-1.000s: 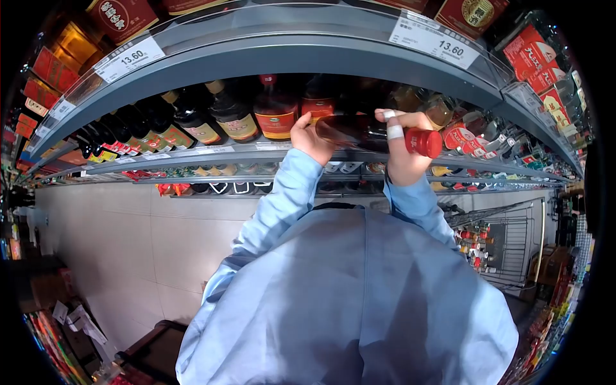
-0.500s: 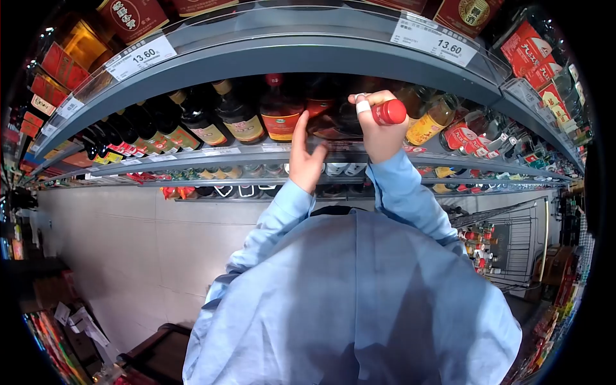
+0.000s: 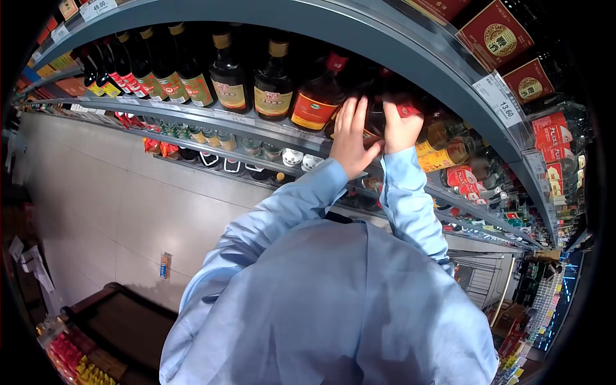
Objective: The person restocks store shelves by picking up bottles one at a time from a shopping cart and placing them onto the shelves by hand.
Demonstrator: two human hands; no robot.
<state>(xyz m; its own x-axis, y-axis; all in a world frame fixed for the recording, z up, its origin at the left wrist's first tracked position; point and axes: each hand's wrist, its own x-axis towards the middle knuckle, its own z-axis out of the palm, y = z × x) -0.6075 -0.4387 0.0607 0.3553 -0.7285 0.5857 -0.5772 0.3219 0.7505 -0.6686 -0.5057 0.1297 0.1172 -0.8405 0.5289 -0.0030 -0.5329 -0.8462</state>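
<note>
My right hand point(image 3: 402, 128) is closed round the neck of a dark bottle point(image 3: 409, 110) with a red cap, on the upper of the bottle shelves. To its left, my left hand point(image 3: 351, 136) has its fingers stretched out over the front of a bottle whose label is mostly hidden behind them. Just left of that hand stands a dark bottle with a red and orange label point(image 3: 314, 111). Two dark bottles with cream labels, one of them nearest point(image 3: 273, 101), stand further left. The lower part of the held bottle is hidden by my hands.
A grey shelf edge point(image 3: 269, 14) with price tags arches above my hands. Bottles with yellow labels point(image 3: 436, 157) lean at the right. Lower shelves hold small bottles and jars. A wire cart point(image 3: 478, 276) stands at the lower right, and a dark brown-edged surface point(image 3: 122, 321) at the lower left.
The view has turned and shifted. The red-capped bottle has gone from in front of the shelf to in among the shelf bottles, with my right hand still on it. My left hand has moved to the bottle fronts.
</note>
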